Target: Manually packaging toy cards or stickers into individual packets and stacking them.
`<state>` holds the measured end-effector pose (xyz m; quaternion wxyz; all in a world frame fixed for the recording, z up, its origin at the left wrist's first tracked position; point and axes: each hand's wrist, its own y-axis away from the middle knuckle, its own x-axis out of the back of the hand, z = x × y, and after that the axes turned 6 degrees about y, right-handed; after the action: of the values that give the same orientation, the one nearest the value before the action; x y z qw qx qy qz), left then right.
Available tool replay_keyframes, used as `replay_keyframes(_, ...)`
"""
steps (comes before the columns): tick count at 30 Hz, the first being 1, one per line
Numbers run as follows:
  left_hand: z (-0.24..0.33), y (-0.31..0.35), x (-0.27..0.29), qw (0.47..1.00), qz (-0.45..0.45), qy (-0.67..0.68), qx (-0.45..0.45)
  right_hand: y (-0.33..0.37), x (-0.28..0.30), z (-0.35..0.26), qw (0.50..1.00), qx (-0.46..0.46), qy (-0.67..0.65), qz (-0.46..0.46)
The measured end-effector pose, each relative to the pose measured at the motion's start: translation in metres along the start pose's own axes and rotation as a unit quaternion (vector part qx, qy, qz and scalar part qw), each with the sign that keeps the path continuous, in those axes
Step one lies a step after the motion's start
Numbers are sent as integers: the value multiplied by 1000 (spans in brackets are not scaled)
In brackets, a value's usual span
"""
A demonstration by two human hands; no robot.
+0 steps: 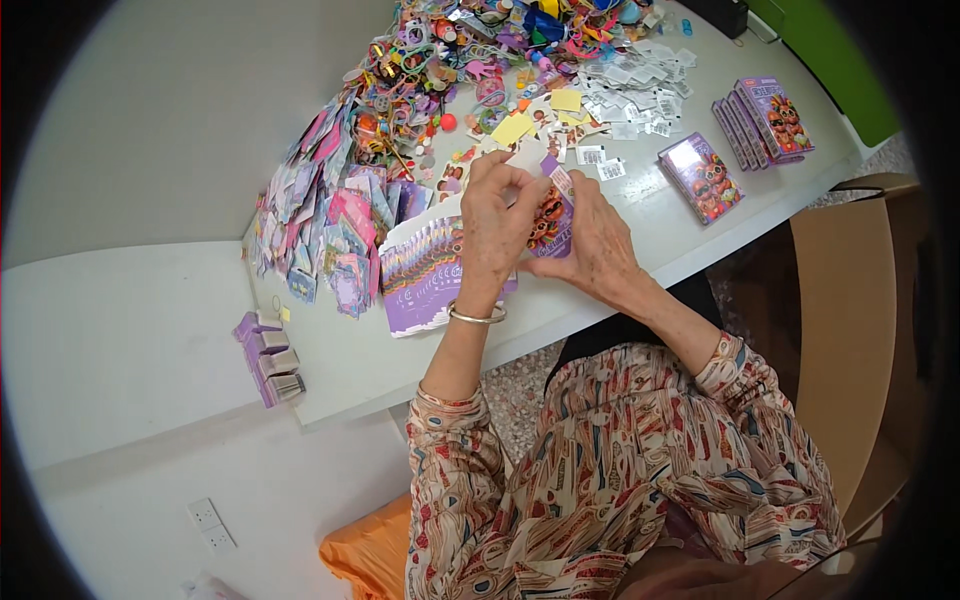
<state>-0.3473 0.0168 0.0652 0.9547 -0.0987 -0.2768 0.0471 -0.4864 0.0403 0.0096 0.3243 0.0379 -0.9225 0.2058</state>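
Note:
Between my two hands is a small purple cardboard box (552, 228) with colourful cartoon figures on its front. My right hand (600, 245) grips it along the right side, thumb near the lower edge. With thumb and fingertips together, my left hand (494, 215) pinches at the box's white top flap (528, 155). Below my left wrist, which wears a silver bangle (478, 316), a fanned stack of flat purple boxes (415, 300) lies on the table. Whether anything is inside the held box is hidden.
Colourful trinkets (480, 60) heap at the back, beside small white packets (640, 80) and yellow slips (512, 128). Shiny card packets (325, 215) pile at left. Formed purple boxes (702, 178) stand at right. A purple tray-like item (265, 360) sits at the left edge, an open carton (845, 330) lower right.

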Motion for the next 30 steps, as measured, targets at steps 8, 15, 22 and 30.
replay_keyframes(8, -4, 14, -5, 987, 7, 149, 56, -19, 27, 9, 977, -144, -43, -153)
replay_keyframes(15, -10, 40, -16, 899, 1, 405, 168, -21, 42, 31, 961, -109, -178, -183)
replay_keyframes(22, -17, 42, -16, 833, -38, 492, 251, -18, 48, 42, 896, -132, -334, -261)
replay_keyframes(30, -13, 39, -6, 889, -123, 380, 223, -18, 59, 47, 904, -123, -274, -303)
